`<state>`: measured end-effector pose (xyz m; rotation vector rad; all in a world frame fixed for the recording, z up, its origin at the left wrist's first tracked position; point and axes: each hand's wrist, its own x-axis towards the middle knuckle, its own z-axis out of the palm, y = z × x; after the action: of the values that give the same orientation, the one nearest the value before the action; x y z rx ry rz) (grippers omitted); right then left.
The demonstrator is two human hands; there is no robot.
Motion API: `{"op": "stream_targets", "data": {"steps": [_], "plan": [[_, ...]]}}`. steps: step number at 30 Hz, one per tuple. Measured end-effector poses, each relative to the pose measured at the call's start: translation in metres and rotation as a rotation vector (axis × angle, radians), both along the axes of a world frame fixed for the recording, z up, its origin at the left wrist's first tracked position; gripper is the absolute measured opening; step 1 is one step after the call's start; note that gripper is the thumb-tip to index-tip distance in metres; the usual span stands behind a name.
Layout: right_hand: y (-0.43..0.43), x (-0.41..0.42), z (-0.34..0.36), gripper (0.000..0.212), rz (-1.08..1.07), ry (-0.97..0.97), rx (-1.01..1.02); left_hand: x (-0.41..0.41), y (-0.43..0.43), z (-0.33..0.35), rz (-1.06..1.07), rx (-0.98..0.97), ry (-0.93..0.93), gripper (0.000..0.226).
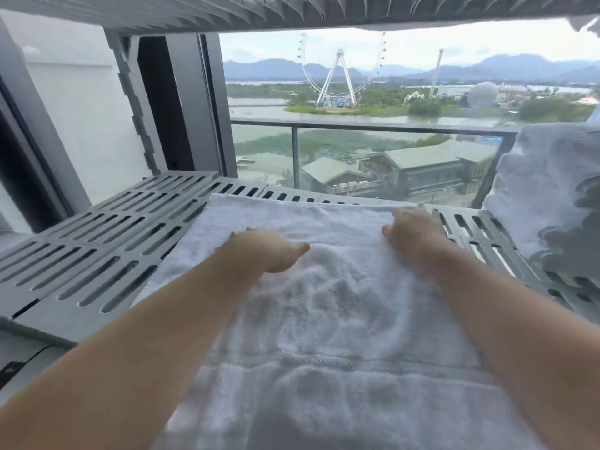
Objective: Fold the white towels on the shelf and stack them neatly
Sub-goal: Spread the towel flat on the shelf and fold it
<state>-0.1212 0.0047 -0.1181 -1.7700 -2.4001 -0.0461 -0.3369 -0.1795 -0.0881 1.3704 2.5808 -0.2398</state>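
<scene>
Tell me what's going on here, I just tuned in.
A person has one white towel spread across the grey slatted shelf. The left hand lies palm-down on the towel. The right hand sits at its far right corner, and I can't tell whether it pinches the edge. A loose heap of towels waits on the right. No folded stack is visible yet.

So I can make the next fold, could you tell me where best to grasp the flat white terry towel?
Probably the two far corners of the white terry towel, reaching over it from the near side: it lies flat on the grey slatted shelf, its far edge straight and reachable.
</scene>
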Motion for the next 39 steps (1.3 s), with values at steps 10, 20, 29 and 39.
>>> {"op": "stream_targets", "data": {"steps": [10, 20, 29, 39], "plan": [[0.006, -0.059, 0.000, 0.040, 0.198, 0.153, 0.041, -0.034, 0.071, -0.016, -0.207, 0.186, -0.033, 0.072], [0.031, -0.077, 0.003, 0.046, 0.124, 0.049, 0.000, -0.100, 0.115, -0.024, -0.225, 0.217, -0.002, 0.077], [0.027, -0.070, 0.001, 0.026, 0.135, 0.173, 0.169, -0.116, 0.126, -0.039, -0.204, 0.516, 0.015, 0.060], [-0.001, -0.061, 0.008, 0.020, 0.088, 0.228, 0.312, -0.107, 0.116, -0.032, -0.350, 0.672, 0.307, 0.020]]}}
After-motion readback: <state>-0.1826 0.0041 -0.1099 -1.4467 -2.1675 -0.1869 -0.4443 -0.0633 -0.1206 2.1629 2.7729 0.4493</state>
